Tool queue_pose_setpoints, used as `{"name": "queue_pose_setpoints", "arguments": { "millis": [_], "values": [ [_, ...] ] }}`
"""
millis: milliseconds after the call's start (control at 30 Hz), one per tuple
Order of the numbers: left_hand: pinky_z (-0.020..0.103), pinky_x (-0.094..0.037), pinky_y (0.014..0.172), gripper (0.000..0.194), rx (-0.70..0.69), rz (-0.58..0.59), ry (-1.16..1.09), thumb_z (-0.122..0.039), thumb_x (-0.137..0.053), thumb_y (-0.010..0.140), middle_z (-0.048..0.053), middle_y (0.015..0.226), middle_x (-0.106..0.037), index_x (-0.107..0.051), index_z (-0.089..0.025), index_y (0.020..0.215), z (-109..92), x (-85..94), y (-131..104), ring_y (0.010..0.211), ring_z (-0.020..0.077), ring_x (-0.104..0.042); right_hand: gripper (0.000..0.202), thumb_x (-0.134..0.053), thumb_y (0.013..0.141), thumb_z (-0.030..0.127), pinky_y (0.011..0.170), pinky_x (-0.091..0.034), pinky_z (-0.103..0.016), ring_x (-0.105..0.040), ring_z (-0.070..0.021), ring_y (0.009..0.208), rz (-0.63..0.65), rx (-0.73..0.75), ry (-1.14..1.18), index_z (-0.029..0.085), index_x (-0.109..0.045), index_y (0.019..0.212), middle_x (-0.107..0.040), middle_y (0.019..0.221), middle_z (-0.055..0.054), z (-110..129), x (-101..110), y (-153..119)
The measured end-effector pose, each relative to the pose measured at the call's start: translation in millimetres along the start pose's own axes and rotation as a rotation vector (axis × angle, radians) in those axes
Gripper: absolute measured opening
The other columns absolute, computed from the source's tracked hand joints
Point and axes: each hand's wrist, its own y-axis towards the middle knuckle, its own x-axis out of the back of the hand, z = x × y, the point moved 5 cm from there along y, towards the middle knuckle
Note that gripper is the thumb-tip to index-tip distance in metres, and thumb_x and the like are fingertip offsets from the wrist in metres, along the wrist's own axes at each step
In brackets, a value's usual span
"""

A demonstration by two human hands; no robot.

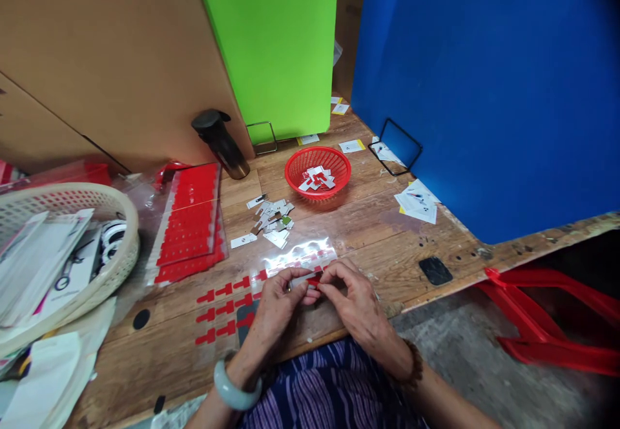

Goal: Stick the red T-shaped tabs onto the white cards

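Observation:
Near the table's front edge, my left hand [281, 296] pinches a small white card [301, 279]. My right hand [349, 287] meets it from the right, thumb and fingers closed on a small red piece [314, 282] at the card's end. Under and left of my hands lies a clear sheet with rows of red T-shaped stickers [225, 308]. Beyond it is a loose pile of small cards [272, 219]. A red basket [318, 151] behind the pile holds white cards with red parts.
Stacked red sheets [188, 216] and a dark bottle [221, 145] stand left of centre. A cream basket [130, 248] of packages fills the left side. Green [285, 48] and blue [484, 93] boards rise behind. White cards [419, 201] lie right; a red stool [557, 345] is beyond the edge.

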Motion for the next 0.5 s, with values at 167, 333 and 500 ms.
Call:
{"name": "queue_pose_setpoints", "arguments": {
  "millis": [167,333,500],
  "values": [
    [0.022,-0.055,0.065,0.040,0.051,0.044,-0.044,-0.022,-0.078,0.066,0.009,0.074,-0.073,-0.061,-0.008,0.100,3,1.5,2,0.064,0.0151,-0.069,0.010,-0.050,0.081,0.014,0.067,-0.040,-0.025,-0.053,-0.0135,0.070,0.025,-0.086,0.028,0.020,-0.055,0.076,-0.058,0.073,0.003,-8,1,2],
    [0.021,-0.056,0.066,0.038,0.089,0.051,-0.085,-0.018,-0.076,0.068,0.010,0.074,-0.073,-0.061,-0.008,0.101,5,3.5,2,0.063,0.0147,-0.069,0.010,-0.050,0.079,0.013,0.064,-0.042,-0.025,-0.054,-0.0136,0.067,-0.006,-0.079,-0.010,0.020,-0.055,0.076,-0.058,0.071,0.002,-12,-1,6],
    [0.020,-0.056,0.063,0.036,0.087,0.025,-0.104,-0.017,-0.077,0.068,0.009,0.072,-0.073,-0.062,-0.008,0.099,5,2.4,1,0.062,0.0149,-0.070,0.012,-0.050,0.078,0.010,0.063,-0.042,-0.024,-0.055,-0.0136,0.067,-0.030,-0.027,-0.068,0.020,-0.054,0.075,-0.059,0.071,0.001,-12,-3,8]
  ]
}}
